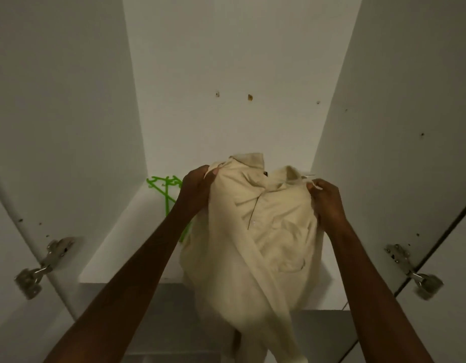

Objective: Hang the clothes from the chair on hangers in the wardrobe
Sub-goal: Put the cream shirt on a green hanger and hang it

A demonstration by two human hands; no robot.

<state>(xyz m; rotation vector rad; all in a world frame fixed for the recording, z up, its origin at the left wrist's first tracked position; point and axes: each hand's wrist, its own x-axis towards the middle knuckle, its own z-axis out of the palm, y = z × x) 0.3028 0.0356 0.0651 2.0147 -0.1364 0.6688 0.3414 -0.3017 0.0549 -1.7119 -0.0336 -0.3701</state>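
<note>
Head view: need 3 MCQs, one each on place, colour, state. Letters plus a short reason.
1. Where do the green hangers lie?
A. on the wardrobe shelf, behind the left forearm
B. hooked on the right door hinge
C. on the floor

2. What colour is the shirt?
A. navy
B. cream
C. red

3. How is the shirt held?
A. the left hand alone holds it
B. it lies loose on the shelf
C. both hands grip it at the shoulders

Answers:
1 A: the hangers rest on the white shelf, partly hidden by the left arm and the shirt.
2 B: the cloth is pale cream all over.
3 C: the left hand and the right hand each clutch cloth beside the collar, and the shirt hangs below them.
</note>
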